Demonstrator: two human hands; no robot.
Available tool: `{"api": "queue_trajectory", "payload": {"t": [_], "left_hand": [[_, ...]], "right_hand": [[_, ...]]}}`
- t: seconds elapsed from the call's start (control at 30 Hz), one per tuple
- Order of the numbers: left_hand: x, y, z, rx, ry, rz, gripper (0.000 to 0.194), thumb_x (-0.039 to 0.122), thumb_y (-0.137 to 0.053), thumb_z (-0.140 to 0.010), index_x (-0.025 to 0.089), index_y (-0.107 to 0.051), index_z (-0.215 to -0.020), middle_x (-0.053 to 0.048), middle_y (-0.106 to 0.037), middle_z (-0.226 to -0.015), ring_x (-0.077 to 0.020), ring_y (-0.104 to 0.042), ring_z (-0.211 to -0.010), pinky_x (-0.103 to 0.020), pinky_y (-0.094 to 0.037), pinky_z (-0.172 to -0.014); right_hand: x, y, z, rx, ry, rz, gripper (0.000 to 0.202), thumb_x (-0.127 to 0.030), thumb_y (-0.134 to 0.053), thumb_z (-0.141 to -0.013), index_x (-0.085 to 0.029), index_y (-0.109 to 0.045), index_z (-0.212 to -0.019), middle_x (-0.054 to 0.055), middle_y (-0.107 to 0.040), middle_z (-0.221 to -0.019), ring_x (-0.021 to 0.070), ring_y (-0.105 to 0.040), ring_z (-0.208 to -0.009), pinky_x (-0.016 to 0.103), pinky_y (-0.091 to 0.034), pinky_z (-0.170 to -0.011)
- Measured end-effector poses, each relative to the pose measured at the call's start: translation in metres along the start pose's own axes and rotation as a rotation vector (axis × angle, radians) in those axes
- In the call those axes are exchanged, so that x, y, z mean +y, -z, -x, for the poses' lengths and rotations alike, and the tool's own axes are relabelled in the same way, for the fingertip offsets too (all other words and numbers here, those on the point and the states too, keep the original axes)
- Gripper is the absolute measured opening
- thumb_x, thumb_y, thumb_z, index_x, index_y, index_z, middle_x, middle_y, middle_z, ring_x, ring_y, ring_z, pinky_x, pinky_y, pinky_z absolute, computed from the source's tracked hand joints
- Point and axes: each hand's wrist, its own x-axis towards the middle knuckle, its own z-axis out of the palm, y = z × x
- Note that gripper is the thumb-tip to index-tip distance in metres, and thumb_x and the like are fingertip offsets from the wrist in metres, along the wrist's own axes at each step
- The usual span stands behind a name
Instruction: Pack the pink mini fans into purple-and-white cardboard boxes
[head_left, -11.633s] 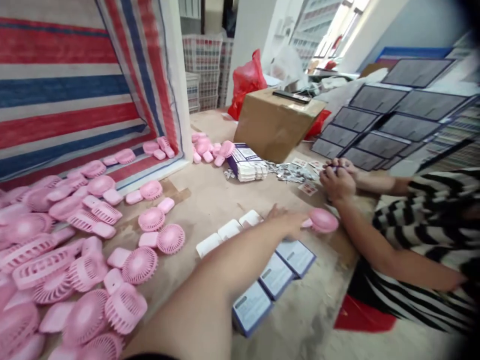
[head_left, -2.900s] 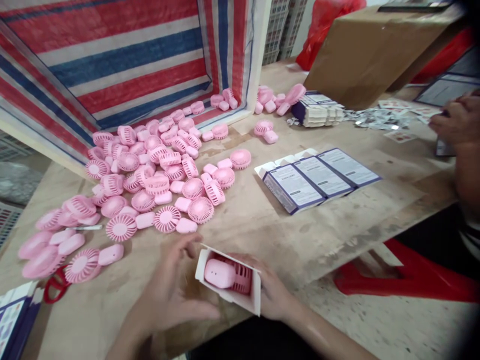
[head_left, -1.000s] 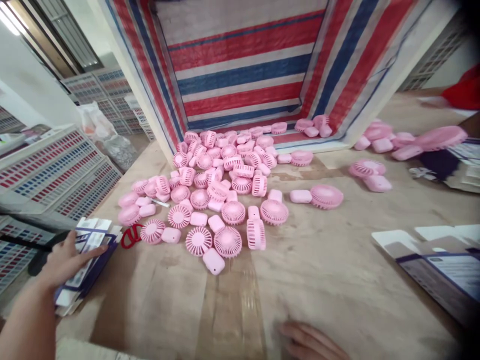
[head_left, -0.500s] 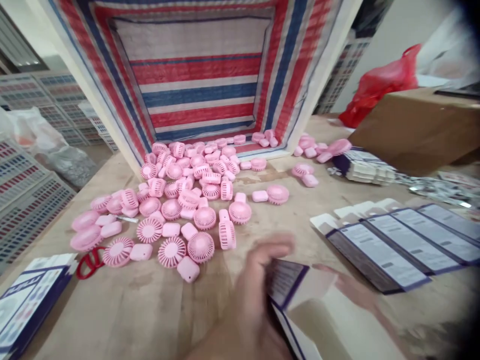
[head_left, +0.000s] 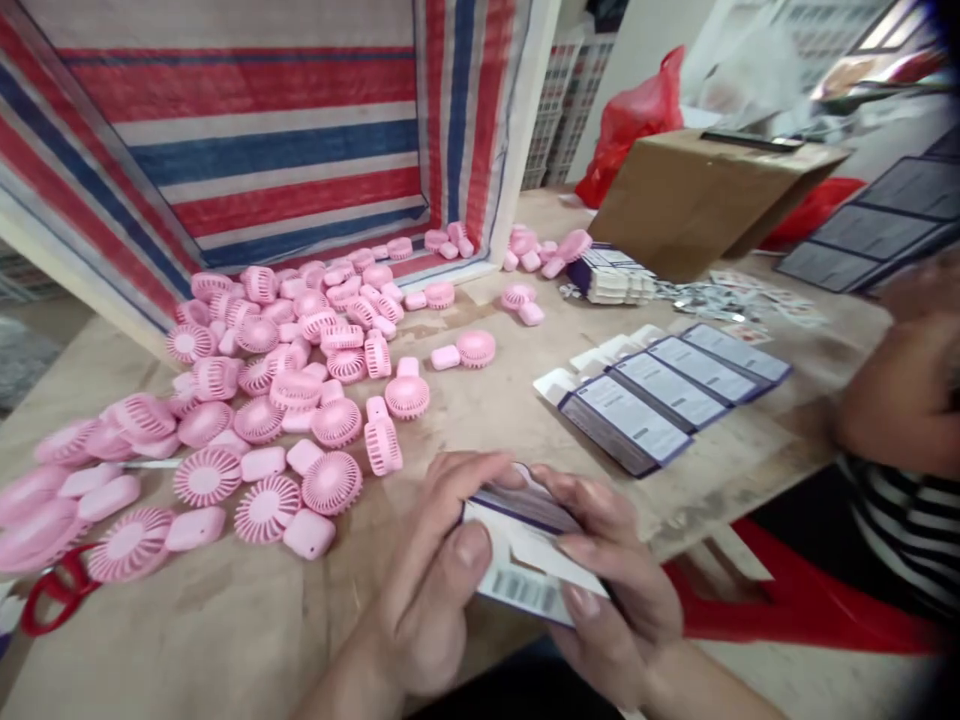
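Observation:
Both of my hands hold a small white and dark purple cardboard box (head_left: pixel 525 585) over the table's front edge. Its end with a barcode faces me. My left hand (head_left: pixel 435 580) grips the box's left side, thumb on the white flap. My right hand (head_left: pixel 619 570) closes round its right side, fingertips on the white end flaps. Left of the hands lies a spread of pink handheld fans (head_left: pixel 330 484), some heaped against one another. To the right, several flat printed boxes (head_left: pixel 628 412) lie in an overlapping row.
A large crate lined with striped cloth (head_left: pixel 277 150) stands behind the fans. Red scissors (head_left: pixel 60 592) lie at the left. A brown carton (head_left: pixel 705 190), a stack of boxes (head_left: pixel 616 275) and small silvery packets (head_left: pixel 720 302) are at back right. Another person's arm (head_left: pixel 900 390) shows at right.
The view has swung to the right. The box's flaps, spread wide before, are now folded down towards its end. My hands have come closer together around it.

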Motion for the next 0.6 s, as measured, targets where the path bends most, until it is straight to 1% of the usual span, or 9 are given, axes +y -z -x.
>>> {"api": "queue_trajectory", "payload": {"t": [0.1,0.17,0.23,0.3,0.37,0.47,0.53,0.57,0.6], "left_hand": [[-0.011,0.001,0.001,-0.020,-0.079,0.021,0.043,0.018,-0.045,-0.101,0.036,-0.054,-0.139,-0.005,-0.055,-0.129,-0.0207,-0.055,-0.116,-0.034,-0.048,-0.098],[-0.019,0.001,0.001,-0.005,-0.048,0.145,0.029,0.028,-0.055,-0.098,0.032,-0.066,-0.124,-0.005,-0.055,-0.123,-0.0203,-0.057,-0.107,-0.031,-0.051,-0.087],[-0.024,-0.001,0.000,0.031,0.039,0.262,0.017,0.035,-0.063,-0.093,0.027,-0.072,-0.104,-0.005,-0.056,-0.112,-0.0177,-0.058,-0.094,-0.027,-0.051,-0.075],[-0.026,-0.004,0.001,0.099,0.083,0.235,0.006,0.027,-0.066,-0.090,0.024,-0.070,-0.090,-0.003,-0.058,-0.103,-0.0149,-0.058,-0.088,-0.024,-0.049,-0.073],[-0.025,-0.008,0.001,0.184,0.090,0.149,0.009,0.015,-0.063,-0.089,0.023,-0.066,-0.089,-0.001,-0.059,-0.097,-0.0123,-0.058,-0.086,-0.021,-0.048,-0.074],[-0.022,-0.012,0.003,0.263,0.110,0.103,0.023,0.011,-0.064,-0.086,0.027,-0.065,-0.103,0.001,-0.061,-0.093,-0.0111,-0.059,-0.083,-0.019,-0.049,-0.073],[-0.021,-0.013,0.005,0.255,0.185,0.217,0.020,0.022,-0.070,-0.085,0.026,-0.067,-0.105,0.000,-0.065,-0.094,-0.0131,-0.062,-0.083,-0.021,-0.052,-0.074],[-0.022,-0.013,0.006,0.285,0.250,0.311,0.021,0.034,-0.071,-0.085,0.024,-0.069,-0.104,-0.002,-0.068,-0.096,-0.0158,-0.064,-0.085,-0.024,-0.053,-0.075],[-0.024,-0.014,0.007,0.349,0.337,0.403,0.030,0.045,-0.069,-0.085,0.021,-0.070,-0.104,-0.004,-0.070,-0.099,-0.0192,-0.066,-0.088,-0.028,-0.054,-0.077]], "right_hand": [[0.002,-0.005,-0.020,-0.015,0.033,-0.030,0.047,-0.013,-0.045,-0.090,-0.029,-0.058,-0.131,-0.001,-0.047,-0.154,0.0280,-0.058,-0.129,0.054,-0.055,-0.103],[0.004,-0.006,-0.027,-0.021,0.073,-0.018,0.051,-0.011,-0.047,-0.089,-0.027,-0.056,-0.136,-0.002,-0.047,-0.154,0.0277,-0.058,-0.130,0.051,-0.056,-0.102],[0.004,-0.006,-0.027,-0.038,0.114,0.014,0.056,-0.009,-0.049,-0.087,-0.026,-0.054,-0.140,-0.003,-0.046,-0.154,0.0264,-0.059,-0.129,0.046,-0.058,-0.100],[0.003,-0.008,-0.024,-0.050,0.112,0.033,0.061,-0.004,-0.049,-0.085,-0.026,-0.052,-0.142,-0.005,-0.044,-0.155,0.0240,-0.059,-0.129,0.042,-0.057,-0.101],[0.001,-0.009,-0.018,-0.043,0.080,0.034,0.063,-0.003,-0.050,-0.085,-0.026,-0.051,-0.143,-0.005,-0.042,-0.156,0.0236,-0.059,-0.130,0.041,-0.056,-0.104],[0.000,-0.010,-0.009,-0.038,0.020,0.032,0.059,-0.006,-0.051,-0.089,-0.026,-0.049,-0.144,-0.002,-0.041,-0.157,0.0260,-0.056,-0.132,0.046,-0.055,-0.106],[0.000,-0.009,-0.005,-0.055,0.014,0.044,0.058,-0.008,-0.050,-0.091,-0.026,-0.048,-0.145,-0.002,-0.040,-0.158,0.0256,-0.053,-0.136,0.046,-0.051,-0.110],[0.000,-0.008,-0.003,-0.061,0.015,0.050,0.057,-0.009,-0.049,-0.091,-0.026,-0.047,-0.146,-0.003,-0.038,-0.159,0.0252,-0.051,-0.137,0.046,-0.049,-0.112],[0.000,-0.006,-0.001,-0.080,0.004,0.066,0.058,-0.011,-0.048,-0.092,-0.028,-0.044,-0.148,-0.004,-0.035,-0.160,0.0248,-0.049,-0.139,0.046,-0.048,-0.114]]}}
